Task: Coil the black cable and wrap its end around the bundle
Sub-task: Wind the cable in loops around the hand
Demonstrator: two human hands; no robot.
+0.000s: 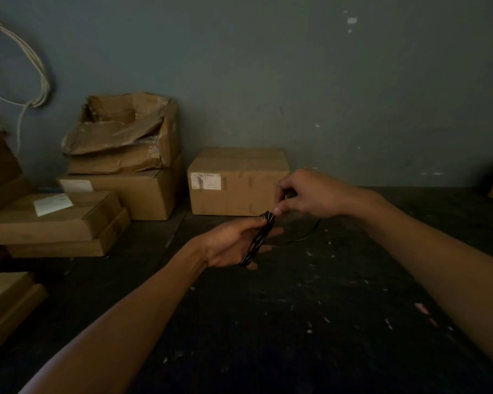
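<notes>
two hands [231, 245], one black cable [258, 240], several boxes [236, 182]

Left hand [234, 245] gripping coiled black cable [258, 237], right hand [310, 196] pinching its top end, cardboard boxes [236, 180] behind

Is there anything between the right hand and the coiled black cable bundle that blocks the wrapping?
Nothing visible does. The right hand pinches the cable just above the coiled black cable bundle, which the left hand holds.
</notes>
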